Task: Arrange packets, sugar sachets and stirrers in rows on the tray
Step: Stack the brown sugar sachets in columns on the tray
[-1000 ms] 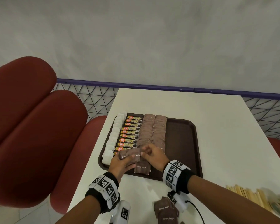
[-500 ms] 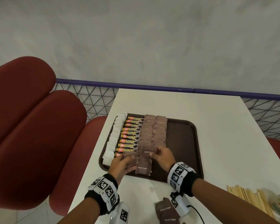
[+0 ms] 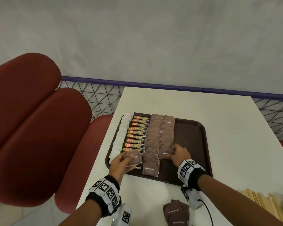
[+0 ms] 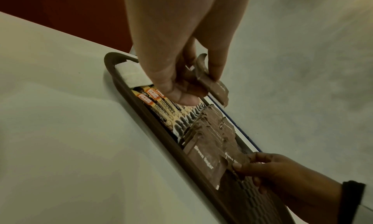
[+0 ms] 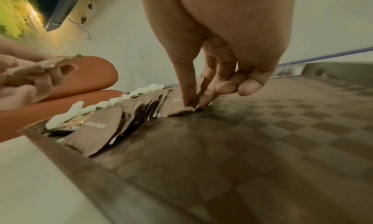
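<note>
A dark brown tray on the white table holds rows of white sachets, orange-and-yellow granule packets and two rows of brown sugar sachets. My left hand holds a small stack of brown sugar sachets over the tray's near left corner. My right hand pinches the nearest sachet of the right brown row, pressing its corner onto the tray. Wooden stirrers lie at the table's near right edge.
More brown sugar sachets lie loose on the table near me, beside a white device with a cable. Red cushioned seats stand to the left. A wire mesh fence with a purple rail runs behind the table.
My right hand carried one sachet from the left hand's stack rightward to the near end of the right brown row. The left hand stayed over the near left corner.
</note>
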`<state>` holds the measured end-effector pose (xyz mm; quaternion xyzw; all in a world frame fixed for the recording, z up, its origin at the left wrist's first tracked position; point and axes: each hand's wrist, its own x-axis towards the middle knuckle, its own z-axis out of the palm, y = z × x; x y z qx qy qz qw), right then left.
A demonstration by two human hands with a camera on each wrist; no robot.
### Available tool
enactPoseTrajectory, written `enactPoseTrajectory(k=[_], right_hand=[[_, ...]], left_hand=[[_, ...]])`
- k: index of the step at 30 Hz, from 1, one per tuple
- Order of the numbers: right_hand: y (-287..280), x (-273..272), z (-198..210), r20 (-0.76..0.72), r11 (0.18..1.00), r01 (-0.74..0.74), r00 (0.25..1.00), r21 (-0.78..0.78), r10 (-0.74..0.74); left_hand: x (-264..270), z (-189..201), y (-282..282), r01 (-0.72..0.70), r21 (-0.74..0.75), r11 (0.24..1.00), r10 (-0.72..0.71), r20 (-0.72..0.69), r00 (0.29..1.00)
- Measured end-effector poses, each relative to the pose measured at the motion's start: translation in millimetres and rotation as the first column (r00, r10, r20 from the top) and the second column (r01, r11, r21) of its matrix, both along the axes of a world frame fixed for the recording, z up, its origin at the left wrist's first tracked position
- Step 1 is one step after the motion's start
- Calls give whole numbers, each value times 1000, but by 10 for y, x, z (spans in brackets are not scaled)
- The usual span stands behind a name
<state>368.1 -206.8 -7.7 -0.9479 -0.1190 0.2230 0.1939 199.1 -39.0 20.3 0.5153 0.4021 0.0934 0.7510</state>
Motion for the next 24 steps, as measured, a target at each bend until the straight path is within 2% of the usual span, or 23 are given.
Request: enactPoseTrajectory(k=[4,9,12,15,18,21,23,24], right_hand=[[48,-30,25,159,988,-92,981,-121,111],[33,-57,80,244,997,-58,967,-53,70],[17,-129,122,305,994,-96,949,47,77],[21,-260,176,202,945,-185,970,268,132],[25,-454,269,18,821,-177,980,542,199],[11,-609,352,-146,755,-170,932,634,333],[-18,-625,359,-161,741,-178,918,648,362],[-39,-612,359,-157,762,-179,925,622,346]], left_hand=[[-28,-21,38,-5,26,1000,5,-20,1000],[-31,-34,30,44,49,998,-43,-26,999],[-11,-14,-30,83,60,995,-82,-16,996],[24,18,-138,135,74,988,-134,-16,991],[79,40,-252,164,86,983,-163,-12,987],[134,73,-367,189,61,980,-191,24,981],[153,90,-435,214,54,975,-216,32,976],[157,86,-460,227,61,972,-228,20,973]])
